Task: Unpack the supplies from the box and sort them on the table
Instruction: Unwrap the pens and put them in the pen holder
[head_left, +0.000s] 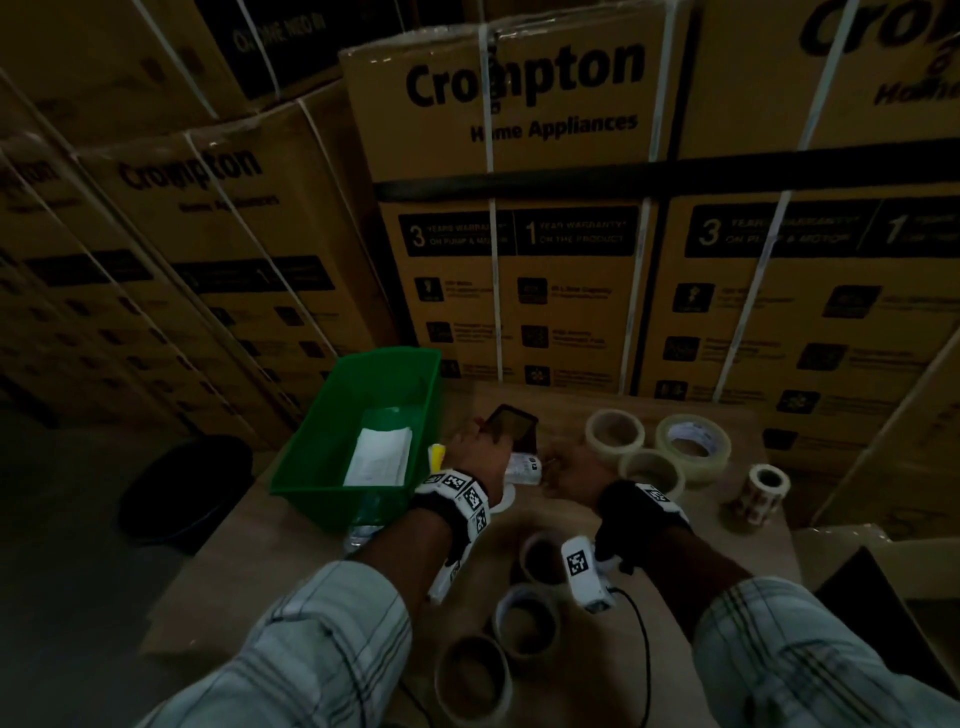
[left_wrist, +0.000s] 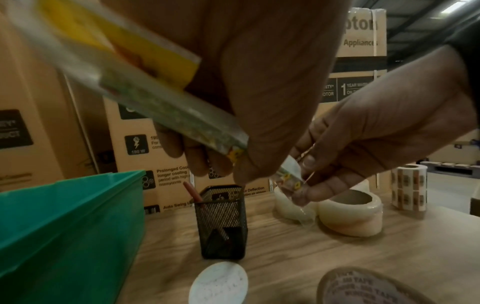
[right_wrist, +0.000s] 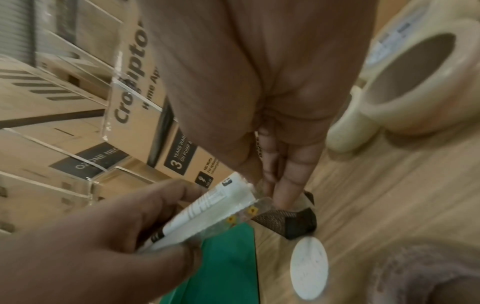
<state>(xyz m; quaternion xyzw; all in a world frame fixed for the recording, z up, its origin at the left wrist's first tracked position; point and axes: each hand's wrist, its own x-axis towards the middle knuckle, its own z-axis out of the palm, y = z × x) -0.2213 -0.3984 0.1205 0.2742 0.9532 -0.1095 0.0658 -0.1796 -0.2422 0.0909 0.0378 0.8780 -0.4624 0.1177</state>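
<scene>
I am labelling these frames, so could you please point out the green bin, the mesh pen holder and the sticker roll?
green bin (head_left: 332, 431), head view, left wall.
mesh pen holder (left_wrist: 223, 218), left wrist view, front mesh face.
sticker roll (left_wrist: 409, 188), left wrist view, printed side.

Light: dim.
Walls: stacked Crompton cartons (head_left: 498, 218), white-strapped, close behind the table.
Table: wood-grain top (left_wrist: 324, 242).
Floor: dark, a black round object (head_left: 187, 488) on it.

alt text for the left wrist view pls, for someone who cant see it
The left hand grips a clear-wrapped pack while the right hand pinches its lower end above a wooden table. Below stand a black mesh pen holder, a green bin and tape rolls.
</scene>
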